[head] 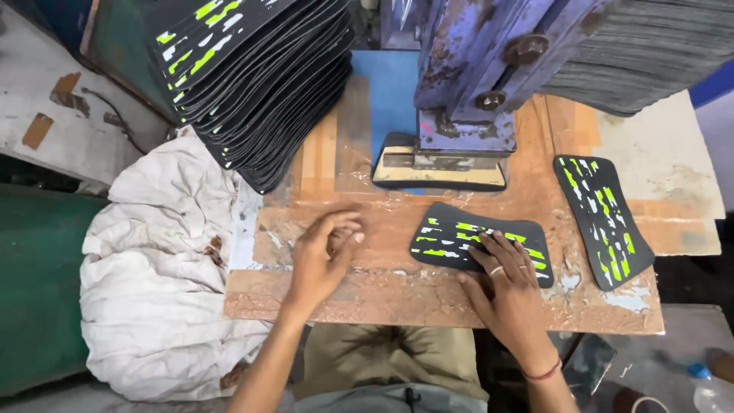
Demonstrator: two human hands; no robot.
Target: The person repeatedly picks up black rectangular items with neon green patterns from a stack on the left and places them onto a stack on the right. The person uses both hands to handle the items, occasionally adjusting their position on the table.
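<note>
A black curved piece with green and white marks (pixel 451 233) lies flat on the worn wooden bench (pixel 397 298), just in front of the blue press. My right hand (pixel 508 287) rests on its near right part, fingers spread over it. To the left, my left hand (pixel 325 256) hovers over or rests on bare wood, fingers loosely curled, holding nothing. A second patterned piece (pixel 604 218) lies on the bench at the right, apart from both hands.
A blue metal press (pixel 474 84) with a tan-edged block (pixel 440 172) under it stands at the back centre. A tall leaning stack of patterned black pieces (pixel 256 84) fills the back left. A crumpled white cloth (pixel 164 260) hangs at left. A grey stack (pixel 650 53) sits back right.
</note>
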